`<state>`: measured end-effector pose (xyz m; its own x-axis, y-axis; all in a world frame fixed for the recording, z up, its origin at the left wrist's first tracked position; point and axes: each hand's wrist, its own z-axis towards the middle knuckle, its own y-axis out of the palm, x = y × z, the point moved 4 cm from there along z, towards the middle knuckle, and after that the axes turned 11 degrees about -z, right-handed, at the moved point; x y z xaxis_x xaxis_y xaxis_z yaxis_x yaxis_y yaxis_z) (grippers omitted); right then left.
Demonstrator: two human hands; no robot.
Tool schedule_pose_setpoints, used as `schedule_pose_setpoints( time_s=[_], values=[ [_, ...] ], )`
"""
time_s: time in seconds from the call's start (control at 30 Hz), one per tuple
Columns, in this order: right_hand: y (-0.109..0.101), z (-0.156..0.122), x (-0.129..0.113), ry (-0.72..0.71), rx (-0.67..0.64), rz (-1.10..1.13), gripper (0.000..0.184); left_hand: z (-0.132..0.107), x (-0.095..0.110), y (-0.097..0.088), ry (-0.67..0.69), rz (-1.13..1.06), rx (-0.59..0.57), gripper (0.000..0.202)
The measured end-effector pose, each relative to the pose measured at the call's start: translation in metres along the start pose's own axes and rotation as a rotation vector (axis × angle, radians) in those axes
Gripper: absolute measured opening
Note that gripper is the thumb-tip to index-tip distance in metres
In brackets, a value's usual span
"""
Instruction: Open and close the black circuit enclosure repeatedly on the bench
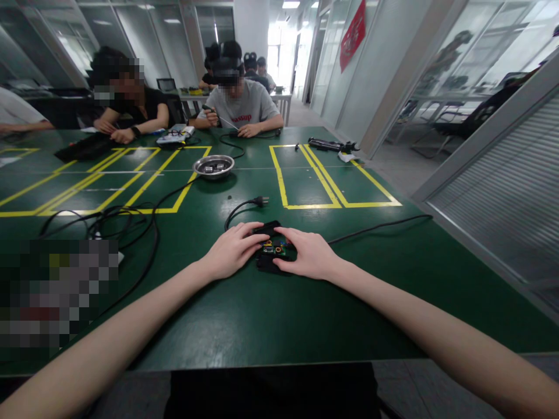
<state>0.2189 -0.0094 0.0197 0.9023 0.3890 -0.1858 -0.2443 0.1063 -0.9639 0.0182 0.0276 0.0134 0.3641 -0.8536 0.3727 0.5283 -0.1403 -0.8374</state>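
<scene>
An opened black power adapter lies on the green table in front of me, its circuit board [275,248] showing coils and small parts. One black casing piece [267,265] is on the near side of the board, and more black casing [273,225] shows on the far side. My left hand [233,250] has its fingers closed on the board's left side. From the right, my right hand [312,253] grips the adapter, thumb at the near casing and fingers at the far edge. A cord with a plug [262,201] lies just beyond; another black cord [379,228] runs off right.
A metal bowl [213,166] with small metal parts stands further back. Tangled black cables [117,218] lie at left. Yellow tape [312,206] marks the table. Across it, a person [244,105] holds a screwdriver; another person [140,107] works at left. A black tool-like object [332,144] lies far right.
</scene>
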Motion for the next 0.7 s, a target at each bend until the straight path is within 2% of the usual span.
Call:
schedule_pose_setpoints(
  time_s=[0.1,0.23,0.43,0.7],
  values=[
    [-0.0009,-0.0010,0.0002,-0.015,-0.001,0.025,0.063,-0.0007,-0.0006,0.0011,-0.015,0.015,0.031,0.032],
    [-0.0025,0.0000,0.0038,0.002,-0.031,0.024,0.056,-0.0001,0.0013,0.0005,-0.065,-0.005,0.017,0.033],
    [-0.0010,0.0033,0.0094,-0.024,-0.008,0.027,0.069,0.0038,0.0059,-0.0027,-0.074,-0.025,-0.002,0.034],
    [-0.0001,0.0015,0.0074,-0.056,0.002,0.056,0.050,0.0016,-0.0004,0.0009,-0.100,-0.033,-0.007,0.040]
  ],
)
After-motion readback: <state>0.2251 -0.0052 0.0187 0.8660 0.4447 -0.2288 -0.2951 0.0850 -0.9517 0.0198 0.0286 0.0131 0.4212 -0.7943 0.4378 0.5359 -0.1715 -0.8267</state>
